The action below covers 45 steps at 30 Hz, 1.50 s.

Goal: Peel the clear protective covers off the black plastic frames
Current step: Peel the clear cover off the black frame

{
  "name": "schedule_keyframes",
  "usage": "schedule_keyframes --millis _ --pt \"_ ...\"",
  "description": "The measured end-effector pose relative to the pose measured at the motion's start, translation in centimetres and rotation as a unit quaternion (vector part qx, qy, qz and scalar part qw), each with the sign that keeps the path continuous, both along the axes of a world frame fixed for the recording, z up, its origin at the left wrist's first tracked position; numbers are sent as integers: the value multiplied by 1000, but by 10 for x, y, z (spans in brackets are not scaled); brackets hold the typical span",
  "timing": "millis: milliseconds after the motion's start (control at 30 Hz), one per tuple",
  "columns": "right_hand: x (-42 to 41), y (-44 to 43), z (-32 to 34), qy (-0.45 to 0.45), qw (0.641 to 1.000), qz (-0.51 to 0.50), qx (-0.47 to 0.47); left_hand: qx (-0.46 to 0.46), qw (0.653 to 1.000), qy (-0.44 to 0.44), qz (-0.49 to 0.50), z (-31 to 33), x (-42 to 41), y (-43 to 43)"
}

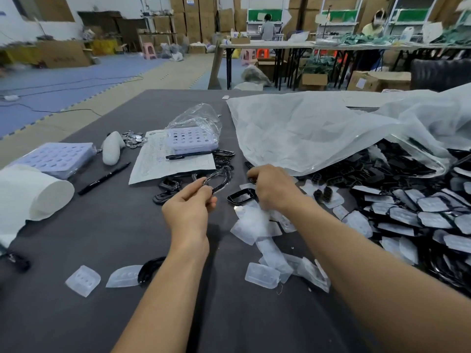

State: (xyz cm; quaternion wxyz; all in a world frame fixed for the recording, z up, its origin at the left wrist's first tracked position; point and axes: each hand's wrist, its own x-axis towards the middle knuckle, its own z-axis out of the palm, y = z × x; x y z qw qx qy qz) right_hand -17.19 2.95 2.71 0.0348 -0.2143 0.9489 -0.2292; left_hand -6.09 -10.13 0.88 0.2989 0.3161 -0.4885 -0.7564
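My left hand (190, 207) pinches a bare black plastic frame (221, 177) by its near edge and holds it just above the table. My right hand (274, 187) hovers to the right, fingers curled; a clear cover (252, 220) hangs blurred under it, and whether the fingers hold it I cannot tell. Another black frame (242, 196) lies flat between my hands. Peeled clear covers (262, 275) lie scattered below my right hand. A big heap of covered black frames (413, 207) fills the right side. Bare frames (169, 186) lie beyond my left hand.
A large white plastic bag (318, 128) drapes over the heap at the back right. A paper sheet (163, 161) with a pen, purple trays (51, 156), a second pen (104, 178), small metal parts (133, 138) and a white roll (38, 192) lie on the dark table (102, 238).
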Motion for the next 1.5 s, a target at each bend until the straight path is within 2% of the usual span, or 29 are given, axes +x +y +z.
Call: schedule_keyframes --millis 100,200,300,400,600,767,867,933,1000,1067,1167,1233,1300,1367,1433,1500 --pt "-16 -6 1 25 998 10 65 -19 999 -24 -8 0 0 0" --pt "-24 -10 3 52 994 11 92 -28 999 -35 -16 0 -1 1" --pt "-30 -6 11 32 994 33 95 -23 999 -37 -17 0 -2 2" --pt "-40 7 15 20 999 0 46 -28 998 -45 -18 -2 -2 3" --pt "-53 14 13 -1 992 -18 122 -37 997 -62 -34 -4 -2 4" --pt "-52 16 18 -30 998 -23 51 -47 995 -67 -49 -7 -4 2" --pt "-48 33 16 26 994 -100 22 -85 992 -73 -66 -8 -6 5" --pt "-46 56 18 76 977 -193 44 -133 985 -80 -81 -9 -7 10" --pt "-46 83 15 82 961 -256 66 -187 974 -88 -96 -11 -7 16" --pt "-46 100 12 52 964 -236 110 -227 964 -93 -106 -11 -7 19" --pt "-46 111 11 40 972 -137 189 -249 955 -99 -123 -10 -8 21" --pt "-45 113 18 44 974 -106 196 -258 951 -105 -132 -10 -8 22" --pt "-41 116 23 50 976 -116 177 -265 949 -104 -138 -11 -7 22" --pt "-34 118 25 88 978 -156 111 -274 946 -97 -142 -12 -6 23" --pt "-21 116 26 125 974 -182 -40 -275 945 -90 -150 -12 -4 26" --pt "1 106 21 95 949 -179 -240 -262 948 -72 -165 -10 -3 28"
